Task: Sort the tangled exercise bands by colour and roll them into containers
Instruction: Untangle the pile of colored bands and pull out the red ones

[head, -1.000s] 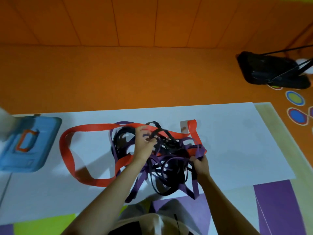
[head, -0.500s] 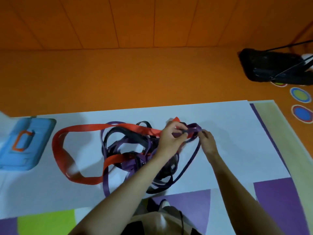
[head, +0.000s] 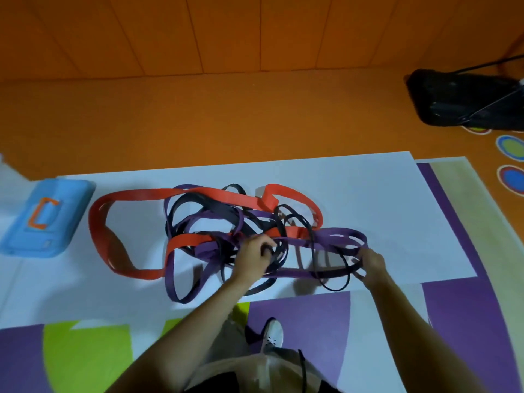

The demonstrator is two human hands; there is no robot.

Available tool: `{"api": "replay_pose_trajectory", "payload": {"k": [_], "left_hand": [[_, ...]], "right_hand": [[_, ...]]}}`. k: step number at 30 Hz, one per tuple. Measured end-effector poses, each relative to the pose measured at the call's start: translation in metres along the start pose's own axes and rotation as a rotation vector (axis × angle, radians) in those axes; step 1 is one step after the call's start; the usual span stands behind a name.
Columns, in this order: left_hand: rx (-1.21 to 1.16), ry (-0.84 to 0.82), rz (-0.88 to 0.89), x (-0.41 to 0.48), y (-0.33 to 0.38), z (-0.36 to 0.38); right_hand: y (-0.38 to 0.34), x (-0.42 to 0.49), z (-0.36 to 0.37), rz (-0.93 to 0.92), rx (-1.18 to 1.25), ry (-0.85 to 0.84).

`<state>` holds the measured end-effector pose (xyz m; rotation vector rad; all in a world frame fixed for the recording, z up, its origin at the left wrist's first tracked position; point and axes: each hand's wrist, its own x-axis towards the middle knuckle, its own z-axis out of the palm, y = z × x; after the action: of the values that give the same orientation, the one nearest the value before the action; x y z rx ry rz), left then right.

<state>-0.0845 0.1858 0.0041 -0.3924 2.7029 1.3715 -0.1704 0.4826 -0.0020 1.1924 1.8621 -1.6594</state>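
Dead centre on the white sheet (head: 382, 194) on the floor sits the tangle of exercise bands: a wide red band (head: 136, 193) swinging out in a big loop to the left, black bands (head: 222, 209) knotted through the middle, purple bands (head: 334, 232) stretched out to the right. The left grip (head: 255, 255) is buried in the heart of the knot, fingers curled round black and purple strands. The right grip (head: 373, 262) is closed on the far end of the purple loops, pulling them taut and off to the side. A thin black loop and the red band cross right over that purple stretch. Off at the sheet's left edge lies a blue container (head: 25, 239) with an orange handle. A black bag (head: 459, 100) sits far right on the orange floor, and a white shoe (head: 272, 334) is planted just below the tangle.
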Motion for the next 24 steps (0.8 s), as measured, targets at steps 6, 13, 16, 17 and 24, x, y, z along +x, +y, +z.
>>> {"api": "replay_pose_trajectory", "payload": {"k": [6, 13, 16, 17, 24], "left_hand": [[0.755, -0.052, -0.022, 0.011, -0.074, -0.058], [1.109, -0.306, 0.03, 0.028, -0.099, -0.08], [1.147, -0.353, 0.054, 0.039, -0.104, -0.081], [1.16, -0.388, 0.063, 0.044, -0.103, -0.084], [1.231, -0.457, 0.204, 0.07, -0.101, -0.093]], "right_hand": [[0.022, 0.009, 0.013, -0.067, -0.327, 0.164], [0.023, -0.008, 0.084, -1.024, -0.972, -0.034], [0.02, -0.013, 0.118, -1.055, -1.309, -0.435], [0.022, -0.014, 0.127, -1.018, -1.428, -0.506], [0.041, -0.002, 0.106, -0.935, -1.696, -0.157]]}}
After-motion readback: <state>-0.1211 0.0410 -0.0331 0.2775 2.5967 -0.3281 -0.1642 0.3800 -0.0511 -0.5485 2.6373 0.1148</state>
